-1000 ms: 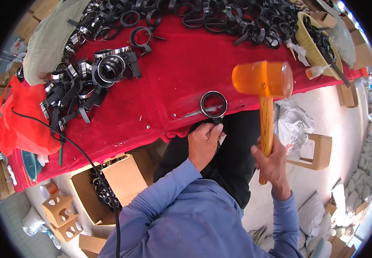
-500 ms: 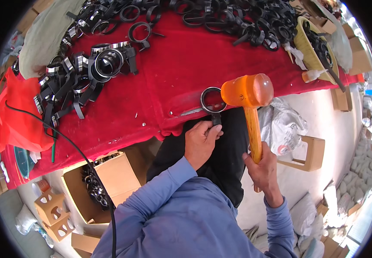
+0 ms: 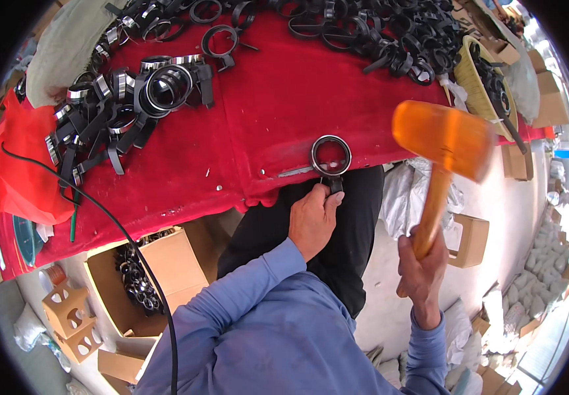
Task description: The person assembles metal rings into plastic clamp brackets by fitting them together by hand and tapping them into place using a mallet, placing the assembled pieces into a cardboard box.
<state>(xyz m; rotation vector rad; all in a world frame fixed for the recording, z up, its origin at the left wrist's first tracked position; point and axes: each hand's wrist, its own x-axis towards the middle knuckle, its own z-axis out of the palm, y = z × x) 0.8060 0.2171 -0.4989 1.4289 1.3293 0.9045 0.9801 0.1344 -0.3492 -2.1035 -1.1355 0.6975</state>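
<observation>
My left hand [image 3: 312,219] pinches the short handle of a black magnifying glass [image 3: 331,157], whose round rim rests on the front edge of the red-covered table [image 3: 284,85]. A bright ring shows inside that rim. Raised to the right of it is a mallet [image 3: 439,138] with a translucent orange head, slightly blurred, and a wooden handle. My right hand [image 3: 424,266] is wrapped around that handle. The mallet head is apart from the magnifying glass.
Magnifying glasses with silvery rims [image 3: 126,99] are heaped on the left; black ring frames [image 3: 390,33] cover the back. A yellow basket [image 3: 474,79] stands at right, a red bag [image 3: 24,164] at left. A black cable [image 3: 116,224] hangs near an open carton [image 3: 116,296] below.
My right hand has swung the mallet up and to the right, away from the magnifying glass. My left hand still holds the glass at the table edge, in nearly the same place.
</observation>
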